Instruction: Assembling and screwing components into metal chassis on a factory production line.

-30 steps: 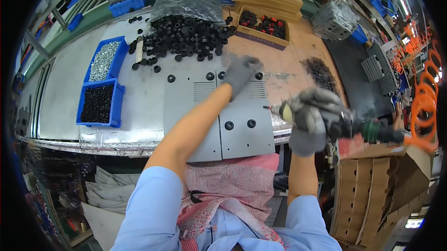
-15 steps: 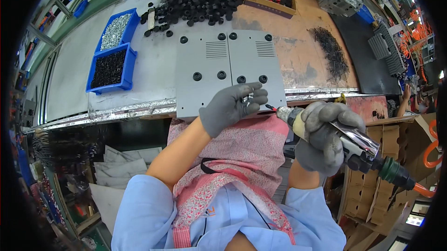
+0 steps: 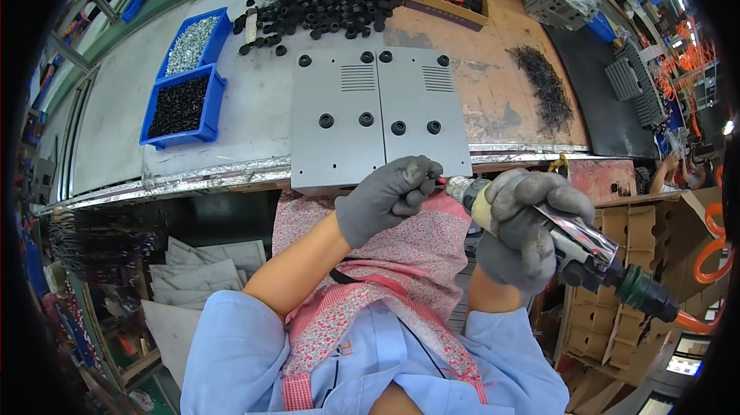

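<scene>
My right hand [image 3: 526, 222] is wrapped around a pneumatic screwdriver [image 3: 582, 241], whose tip points left. My left hand [image 3: 389, 198], in a grey glove, is closed with its fingertips pinched right at the driver's bit. Small silver screws showed in that palm a moment before; the curled fingers hide them now. Just beyond both hands, two grey metal panels [image 3: 339, 91] lie side by side at the bench's front edge. Several round black rubber feet [image 3: 366, 119] sit on them, and open holes show near the front edge.
Left of the panels stand a blue bin of silver screws [image 3: 193, 45] and a blue bin of small black parts [image 3: 179, 107]. Behind lies a heap of black feet [image 3: 327, 10]. Black wire pieces [image 3: 547, 91] lie right. An orange hose [image 3: 697, 322] trails from the driver. Cardboard dividers [image 3: 609, 284] stand lower right.
My left hand has turned and closed from an open palm showing silver screws to a pinch at the bit. The screwdriver has shifted slightly left, toward those fingers.
</scene>
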`<state>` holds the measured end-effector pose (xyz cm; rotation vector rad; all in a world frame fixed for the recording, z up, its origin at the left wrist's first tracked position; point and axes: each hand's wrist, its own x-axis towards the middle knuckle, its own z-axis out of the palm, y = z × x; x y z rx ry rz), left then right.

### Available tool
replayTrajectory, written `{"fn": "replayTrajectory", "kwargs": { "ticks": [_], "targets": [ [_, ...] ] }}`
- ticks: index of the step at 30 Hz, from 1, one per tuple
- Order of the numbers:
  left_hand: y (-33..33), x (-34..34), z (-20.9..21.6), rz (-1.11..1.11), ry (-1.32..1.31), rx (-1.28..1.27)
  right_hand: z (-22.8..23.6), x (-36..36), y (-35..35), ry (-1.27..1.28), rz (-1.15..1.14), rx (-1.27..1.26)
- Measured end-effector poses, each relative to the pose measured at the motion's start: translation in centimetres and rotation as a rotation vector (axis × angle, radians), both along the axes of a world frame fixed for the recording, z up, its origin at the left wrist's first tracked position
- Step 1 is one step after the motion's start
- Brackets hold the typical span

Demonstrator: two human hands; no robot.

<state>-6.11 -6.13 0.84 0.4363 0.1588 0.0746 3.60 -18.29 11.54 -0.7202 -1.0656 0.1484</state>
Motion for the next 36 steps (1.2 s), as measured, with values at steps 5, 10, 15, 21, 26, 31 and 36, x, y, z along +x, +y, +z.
{"fn": "replayTrajectory", "kwargs": {
  "ticks": [5,10,15,21,26,31,36],
  "targets": [
    [0.0,0.2,0.1,-0.002,-0.032,0.013,-0.2,0.3,0.4,-0.028,0.015,0.051],
    [-0.2,0.6,0.1,-0.001,-0.055,-0.034,0.1,0.0,0.0,0.023,-0.009,0.015],
    [-0.3,0.7,0.8,0.046,-0.034,0.055,0.1,-0.2,-0.5,0.056,0.026,-0.047],
    [0.1,1.6,0.9,-0.008,0.024,0.139,0.4,0.3,-0.3,-0.036,-0.010,-0.069],
    [2.0,2.6,1.3,0.057,0.278,0.421,0.2,2.1,0.4,-0.166,-0.080,0.079],
    [1.5,6.0,0.5,0.445,0.664,1.984,0.1,3.9,-0.8,-0.142,-0.080,0.113],
    [2.3,8.3,-0.5,0.223,0.680,2.124,-0.3,4.9,-1.6,-0.107,-0.141,0.060]
  ]
}}
